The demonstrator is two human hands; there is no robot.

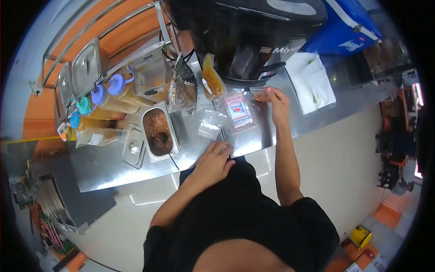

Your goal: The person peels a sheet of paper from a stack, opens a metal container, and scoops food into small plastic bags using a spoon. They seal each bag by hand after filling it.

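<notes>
Along the left of the steel counter (106, 170) stand capped squeeze bottles (105, 99). Beside them, a small steel lid (133, 147) lies next to an uncovered steel pan (175, 141) of reddish-brown food (158, 124), with a dark-handled utensil resting in it. The left hand (210, 163) is at the counter's front edge, fingers loosely bent and apparently released; nothing is seen in it, though its palm is hidden. Beyond it lie a clear plastic bag (211, 124), a filled orange pouch (212, 81) and a labelled pack (239, 113). The right hand (280, 106) pinches a small clear packet (260, 96) with reddish contents, just right of the pack and near the black appliance (231, 50). White paper (310, 84) lies farther right. Judged from this view, the step in hand is handling the packet; the next move calls for a secure pinch and a clear path past the pouch.
</notes>
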